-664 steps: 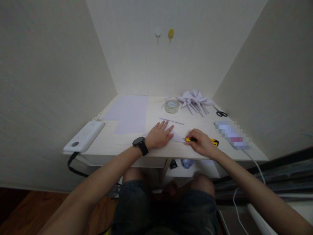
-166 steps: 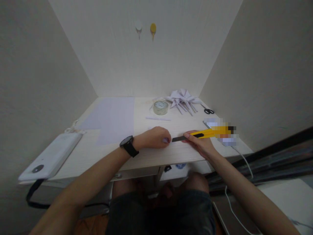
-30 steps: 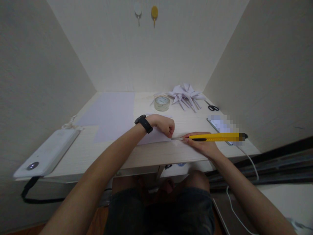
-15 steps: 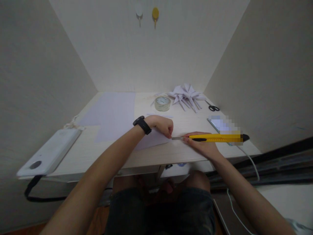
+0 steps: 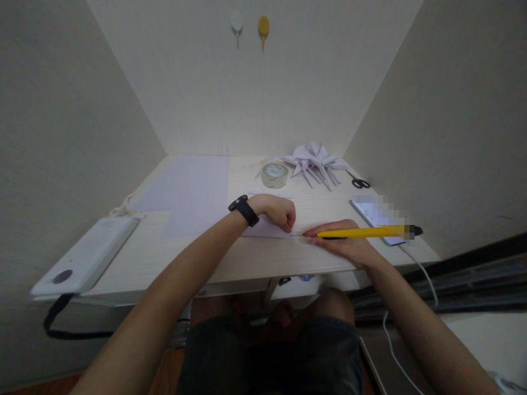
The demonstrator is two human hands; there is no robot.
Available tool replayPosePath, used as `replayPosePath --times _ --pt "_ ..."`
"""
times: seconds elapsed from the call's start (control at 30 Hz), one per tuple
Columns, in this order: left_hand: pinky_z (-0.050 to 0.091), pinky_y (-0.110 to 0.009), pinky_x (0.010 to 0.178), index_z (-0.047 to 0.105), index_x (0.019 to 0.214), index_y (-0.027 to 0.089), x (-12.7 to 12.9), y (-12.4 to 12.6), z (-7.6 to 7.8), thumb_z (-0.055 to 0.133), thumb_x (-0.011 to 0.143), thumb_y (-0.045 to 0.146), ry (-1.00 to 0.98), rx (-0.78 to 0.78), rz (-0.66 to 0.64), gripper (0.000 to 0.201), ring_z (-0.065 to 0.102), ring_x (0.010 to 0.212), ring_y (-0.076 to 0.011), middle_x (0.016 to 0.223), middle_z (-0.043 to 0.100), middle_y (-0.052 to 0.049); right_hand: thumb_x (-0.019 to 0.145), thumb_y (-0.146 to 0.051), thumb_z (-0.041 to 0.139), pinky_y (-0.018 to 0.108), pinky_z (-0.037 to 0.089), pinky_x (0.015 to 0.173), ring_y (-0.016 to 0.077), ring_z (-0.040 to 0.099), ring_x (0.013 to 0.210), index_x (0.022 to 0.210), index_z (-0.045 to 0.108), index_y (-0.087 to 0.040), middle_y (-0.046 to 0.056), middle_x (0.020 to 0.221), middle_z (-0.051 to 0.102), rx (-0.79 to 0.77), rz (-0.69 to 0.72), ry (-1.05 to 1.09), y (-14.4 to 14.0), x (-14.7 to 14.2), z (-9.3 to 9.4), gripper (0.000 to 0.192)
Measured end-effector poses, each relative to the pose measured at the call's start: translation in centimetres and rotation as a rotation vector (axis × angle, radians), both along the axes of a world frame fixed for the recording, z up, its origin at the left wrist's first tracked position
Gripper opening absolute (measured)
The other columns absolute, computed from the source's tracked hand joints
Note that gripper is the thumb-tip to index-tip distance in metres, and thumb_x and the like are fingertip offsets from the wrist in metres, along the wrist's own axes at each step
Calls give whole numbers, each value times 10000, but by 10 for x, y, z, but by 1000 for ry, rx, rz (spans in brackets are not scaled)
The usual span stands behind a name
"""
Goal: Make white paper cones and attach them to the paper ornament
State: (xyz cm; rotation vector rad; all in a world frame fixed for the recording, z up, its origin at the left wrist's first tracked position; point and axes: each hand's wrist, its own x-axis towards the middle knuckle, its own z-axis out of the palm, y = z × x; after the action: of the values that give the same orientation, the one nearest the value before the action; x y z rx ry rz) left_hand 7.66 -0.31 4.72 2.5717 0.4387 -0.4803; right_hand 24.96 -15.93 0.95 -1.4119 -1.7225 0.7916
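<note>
In the head view my left hand (image 5: 279,212), a black watch at its wrist, is closed, its fingertips pressed down at the right end of a white sheet of paper (image 5: 265,230). Wrapped in the fingers of my right hand (image 5: 348,246) is a yellow utility knife (image 5: 364,232), lying nearly level with its blade pointing left. The thin blade reaches the paper's near edge, close to my left fingertips. Part of the sheet is hidden under my left hand and forearm.
Behind my hands stand a roll of clear tape (image 5: 274,176) and a cluster of folded paper spikes (image 5: 315,162). Black-handled scissors (image 5: 360,183) and a phone (image 5: 366,211) on a cable lie right. Large white paper (image 5: 193,184) and a white device (image 5: 88,249) are left.
The blade has turned from showing its flat side to nearly edge-on. The sheet's near edge has turned and now lies more level. My left hand has shifted slightly right.
</note>
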Motion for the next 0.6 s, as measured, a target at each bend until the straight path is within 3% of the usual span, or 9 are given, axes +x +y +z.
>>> replayPosePath --times 0.17,0.3,0.5,0.6 --pt "423 -230 634 777 851 146 -1 1 -3 679 752 212 -9 13 26 154 619 687 -142 827 764 -47 781 -431 736 368 617 787 252 739 811 829 799 -232 61 877 786 80 -163 -19 0 -6 -7 215" --pt "411 -229 619 772 880 134 -2 0 -3 675 773 201 -28 5 4 159 614 692 -142 835 759 -51 718 -430 800 397 617 786 265 731 808 817 795 -224 66 864 783 54 -187 84 -4 0 -15 228" --pt "436 -240 696 762 943 166 -4 -12 3 682 769 155 -21 108 -34 191 641 793 -158 924 759 -43 560 -383 921 412 632 825 202 713 723 771 755 -206 10 762 742 83 -410 793 -5 15 -36 323" --pt "454 -294 844 748 998 209 -9 -26 7 677 751 106 -46 225 -33 277 654 940 -197 1038 754 -41 519 -322 947 389 652 805 187 713 711 760 742 -192 3 767 734 63 -473 969 -4 19 -42 342"
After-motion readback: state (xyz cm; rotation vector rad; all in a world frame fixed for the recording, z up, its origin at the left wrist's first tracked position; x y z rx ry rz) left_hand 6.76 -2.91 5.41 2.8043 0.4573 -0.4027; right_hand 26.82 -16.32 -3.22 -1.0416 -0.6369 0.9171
